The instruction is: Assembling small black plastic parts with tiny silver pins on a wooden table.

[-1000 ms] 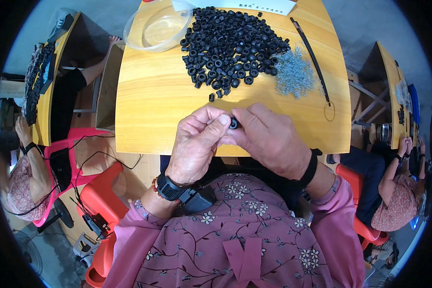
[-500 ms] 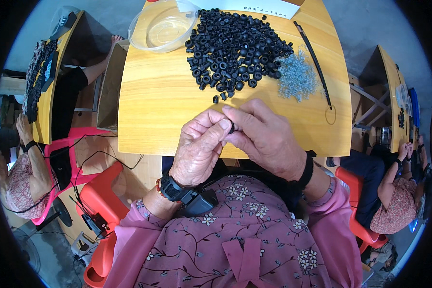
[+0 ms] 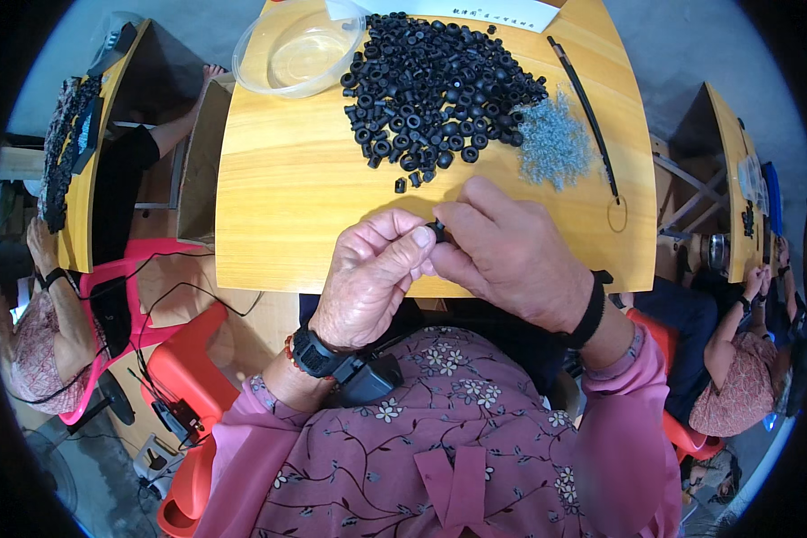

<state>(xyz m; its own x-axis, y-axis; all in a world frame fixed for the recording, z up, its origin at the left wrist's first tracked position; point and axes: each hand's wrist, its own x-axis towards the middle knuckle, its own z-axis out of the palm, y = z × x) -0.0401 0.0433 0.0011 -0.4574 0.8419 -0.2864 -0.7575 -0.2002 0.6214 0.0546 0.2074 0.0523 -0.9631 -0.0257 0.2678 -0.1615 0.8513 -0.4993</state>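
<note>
Near the front edge of the wooden table (image 3: pixel 278 215), my two hands meet over a small black rubber part (image 3: pixel 437 230). My left hand (image 3: pixel 368 278) pinches it between thumb and forefinger. From the other side, the fingers of my right hand (image 3: pixel 516 255) close on the same part and hide much of it. Beyond them spreads a heap of small black rubber parts (image 3: pixel 439 90), many of them ring-shaped. Two loose black pieces (image 3: pixel 401 186) lie closest to my hands. Beside the heap's right side sits a pile of tiny clear bluish pieces (image 3: pixel 554 143).
A clear round plastic tub (image 3: pixel 282 85) stands at the back left, beside a white printed box (image 3: pixel 475 11). On the right lies a thin black rod (image 3: pixel 587 112) ending in a wire loop (image 3: pixel 617 215). Other people sit at tables (image 3: pixel 85 197) on both sides; cables hang at left.
My right hand has shifted slightly right and turned, its wrist farther out. The black part now shows a bit higher between my fingertips. My left hand stays almost in place.
</note>
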